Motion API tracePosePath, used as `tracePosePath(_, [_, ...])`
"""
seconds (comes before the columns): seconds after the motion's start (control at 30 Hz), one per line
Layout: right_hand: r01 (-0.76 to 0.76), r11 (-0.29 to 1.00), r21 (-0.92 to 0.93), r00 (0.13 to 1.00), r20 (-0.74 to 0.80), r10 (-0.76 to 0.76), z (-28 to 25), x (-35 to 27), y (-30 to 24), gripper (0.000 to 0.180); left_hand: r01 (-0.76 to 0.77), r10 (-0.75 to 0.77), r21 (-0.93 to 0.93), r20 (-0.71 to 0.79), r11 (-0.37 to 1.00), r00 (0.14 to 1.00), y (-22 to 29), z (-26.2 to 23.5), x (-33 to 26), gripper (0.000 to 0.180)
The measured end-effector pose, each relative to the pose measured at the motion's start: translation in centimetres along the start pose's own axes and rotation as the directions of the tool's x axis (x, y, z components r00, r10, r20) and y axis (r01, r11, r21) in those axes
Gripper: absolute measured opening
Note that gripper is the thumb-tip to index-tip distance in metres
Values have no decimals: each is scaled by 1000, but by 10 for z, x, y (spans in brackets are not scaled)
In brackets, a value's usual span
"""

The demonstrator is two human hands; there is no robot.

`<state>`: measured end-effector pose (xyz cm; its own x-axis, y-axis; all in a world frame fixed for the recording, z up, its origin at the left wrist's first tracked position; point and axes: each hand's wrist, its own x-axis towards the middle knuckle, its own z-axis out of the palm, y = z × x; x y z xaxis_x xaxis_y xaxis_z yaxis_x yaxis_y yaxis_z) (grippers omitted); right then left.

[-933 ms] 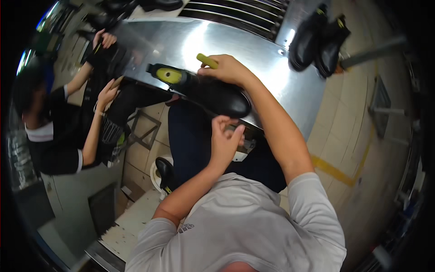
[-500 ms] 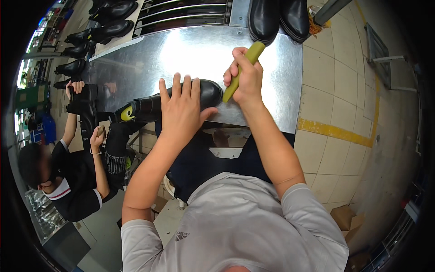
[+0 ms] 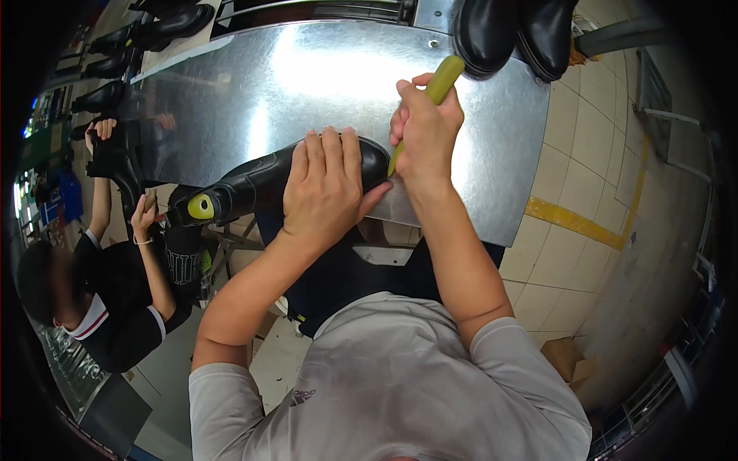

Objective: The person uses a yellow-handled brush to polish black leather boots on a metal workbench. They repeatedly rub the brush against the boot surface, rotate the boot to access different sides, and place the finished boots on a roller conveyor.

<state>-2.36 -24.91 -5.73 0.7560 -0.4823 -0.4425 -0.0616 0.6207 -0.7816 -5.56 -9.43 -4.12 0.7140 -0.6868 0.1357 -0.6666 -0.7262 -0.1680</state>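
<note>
A tall black boot (image 3: 250, 184) with a yellow-green patch at its top opening lies along the near side of the metal table (image 3: 207, 100), toe to the right. My left hand (image 3: 319, 188) grips it near the toe, fingers over the top and thumb on the near side. In my right hand (image 3: 427, 138) is an olive-green, stick-like tool (image 3: 446, 77), held slanting with its wide end up and away. The tool's thin lower end meets the boot's toe edge, or nearly so; I cannot tell whether it touches.
Two upright black boots (image 3: 484, 38) stand at the table's far right corner. More black footwear (image 3: 181, 24) is at the far left. To my left, a co-worker's hand (image 3: 101, 131) holds another black boot (image 3: 114, 157). A cardboard box (image 3: 563, 359) sits on the floor at right.
My left fingers have drawn together and closed over the boot. The tool has tipped steeper, its lower end now at the toe edge. The whole view has shifted somewhat.
</note>
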Motion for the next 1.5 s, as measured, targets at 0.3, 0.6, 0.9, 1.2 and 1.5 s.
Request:
tracePosePath(0.3, [81, 996, -31, 975, 212, -72, 39, 40, 20, 17, -54, 53, -50, -20, 997, 998, -14, -4, 0, 80])
tracePosePath(0.6, [-57, 998, 28, 987, 151, 52, -1, -1, 1, 21, -19, 14, -64, -87, 998, 996, -11, 2, 2, 77])
tracePosePath(0.9, [15, 959, -282, 998, 58, 2, 16, -3, 11, 23, -43, 37, -77, -80, 996, 996, -13, 8, 2, 71])
tracePosePath(1.2, [-140, 990, -31, 980, 140, 143, 3, 5, 6, 25, -134, 89, -251, -182, 959, 979, -22, 9, -2, 56])
tracePosePath(1.5, [-122, 992, 41, 990, 71, 118, -2, 3, 2, 23, 15, -930, -952, -295, 306, 221, -94, 35, -65, 59])
